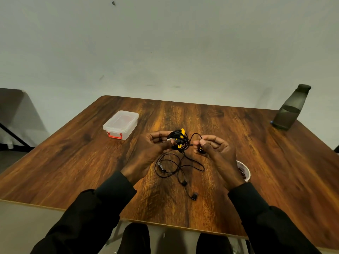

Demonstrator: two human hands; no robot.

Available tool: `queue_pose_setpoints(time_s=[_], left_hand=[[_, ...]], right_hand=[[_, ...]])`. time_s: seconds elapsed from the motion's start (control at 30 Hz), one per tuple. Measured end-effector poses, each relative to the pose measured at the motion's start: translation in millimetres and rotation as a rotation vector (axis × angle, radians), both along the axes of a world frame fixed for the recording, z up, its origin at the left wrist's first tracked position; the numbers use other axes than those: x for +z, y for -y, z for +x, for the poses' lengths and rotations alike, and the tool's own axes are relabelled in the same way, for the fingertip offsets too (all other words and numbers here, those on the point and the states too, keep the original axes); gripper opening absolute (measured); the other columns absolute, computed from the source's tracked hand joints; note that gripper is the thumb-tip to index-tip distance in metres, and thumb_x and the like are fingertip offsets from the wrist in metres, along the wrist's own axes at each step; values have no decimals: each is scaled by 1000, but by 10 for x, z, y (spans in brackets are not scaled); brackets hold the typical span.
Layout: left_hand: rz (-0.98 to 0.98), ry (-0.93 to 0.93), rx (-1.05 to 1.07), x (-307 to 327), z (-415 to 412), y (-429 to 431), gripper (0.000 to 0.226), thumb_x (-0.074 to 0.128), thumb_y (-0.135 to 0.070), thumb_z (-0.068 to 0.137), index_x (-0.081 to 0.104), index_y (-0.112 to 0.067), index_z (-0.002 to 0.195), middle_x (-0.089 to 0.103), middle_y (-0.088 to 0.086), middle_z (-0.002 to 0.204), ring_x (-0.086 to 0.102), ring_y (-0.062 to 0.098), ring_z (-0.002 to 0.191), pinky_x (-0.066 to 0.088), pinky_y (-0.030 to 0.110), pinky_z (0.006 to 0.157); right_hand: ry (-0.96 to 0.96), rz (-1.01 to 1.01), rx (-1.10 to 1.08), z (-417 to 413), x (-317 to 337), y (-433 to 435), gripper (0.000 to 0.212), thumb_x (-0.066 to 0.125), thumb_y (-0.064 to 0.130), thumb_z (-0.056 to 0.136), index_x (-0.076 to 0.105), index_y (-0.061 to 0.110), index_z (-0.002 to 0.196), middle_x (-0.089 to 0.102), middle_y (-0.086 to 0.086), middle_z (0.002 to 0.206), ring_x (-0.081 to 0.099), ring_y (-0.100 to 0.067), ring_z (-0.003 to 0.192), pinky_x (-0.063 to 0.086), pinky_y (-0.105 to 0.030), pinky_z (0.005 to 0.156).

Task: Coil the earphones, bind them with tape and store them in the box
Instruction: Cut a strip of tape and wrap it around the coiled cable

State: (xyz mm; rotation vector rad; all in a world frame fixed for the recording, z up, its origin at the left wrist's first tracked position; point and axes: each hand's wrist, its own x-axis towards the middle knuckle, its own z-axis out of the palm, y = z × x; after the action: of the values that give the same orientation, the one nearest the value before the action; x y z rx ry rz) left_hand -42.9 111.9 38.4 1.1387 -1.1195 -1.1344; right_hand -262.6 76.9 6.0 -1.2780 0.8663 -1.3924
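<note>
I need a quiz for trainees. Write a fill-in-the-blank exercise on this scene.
1. The latch on the box is ____.
2. The left hand holds a bundle of earphones coloured black and ____.
3. The bottle stands at the table's far ____ corner.
Missing words: red; yellow; right.

Black earphones (179,141) carry yellow parts above the brown, streaky wood-grain table (238,134). On the table, the box (121,123) is clear with a red clasp.
</note>
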Motion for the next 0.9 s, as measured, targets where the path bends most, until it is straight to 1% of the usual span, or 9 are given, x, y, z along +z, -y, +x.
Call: queue_pose_setpoints(time_s=[0.1,0.17,0.3,0.4,0.47,0.57,0.63,0.77,0.9], left_hand=[[42,-51,-25,21,-23,-33,27,74,4,85,73,-5,111,75,15,97,73,7,72,56,15,61],[83,-103,-71,13,-35,-47,23,70,6,87,74,-7,106,78,11,98,75,8,77,58,17,64],[165,-191,-135,-37,-54,-28,15,65,2,92,75,-6,101,80,6,97,76,18,88,63,36,88],[215,-268,-107,-62,-111,-31,16,62,-2,96,67,5,111,74,2,64,72,9,61,54,47,98],[238,-287,-71,-87,-118,-22,16,63,-2,96,64,6,109,70,2,57,70,9,56,55,48,96],[271,-322,-21,-130,-94,-2,20,71,-4,91,68,8,107,78,20,92,77,27,81,65,42,80],[304,-351,19,-167,-88,8,20,74,-4,88,69,9,103,76,26,103,76,33,87,66,38,72],[333,-373,79,-222,-137,-4,31,75,-2,86,65,16,110,77,25,94,76,32,81,65,37,66],[302,-239,150,-244,-173,-4,20,74,-4,88,68,8,102,78,14,83,77,25,77,65,33,66]], right_hand=[[-11,-51,34,10,89,21,17,62,2,96,66,-5,111,76,-22,103,74,-32,98,62,-43,88],[1,-74,59,27,166,34,15,60,-1,97,67,-4,110,76,-22,104,74,-31,98,62,-39,88],[29,-89,55,57,240,49,16,60,0,97,67,-4,111,75,-23,107,74,-33,101,62,-41,87],[22,-64,35,60,194,43,18,62,3,98,66,-5,113,75,-25,105,74,-36,97,63,-45,86],[-5,-39,7,53,141,34,20,62,4,97,65,-7,114,75,-25,101,75,-33,91,64,-43,82],[-97,10,-27,44,36,4,20,64,5,97,66,-4,115,78,-20,95,75,-28,84,64,-35,73],[-135,38,-38,63,-52,-35,15,66,5,96,70,-1,109,78,-16,91,74,-28,81,65,-33,68],[-146,72,-83,116,-170,-78,8,67,8,95,74,8,100,76,-17,97,75,-30,87,64,-32,65],[-83,178,85,184,-145,-157,19,55,18,103,71,10,110,75,-16,112,76,-31,97,64,-46,81]])
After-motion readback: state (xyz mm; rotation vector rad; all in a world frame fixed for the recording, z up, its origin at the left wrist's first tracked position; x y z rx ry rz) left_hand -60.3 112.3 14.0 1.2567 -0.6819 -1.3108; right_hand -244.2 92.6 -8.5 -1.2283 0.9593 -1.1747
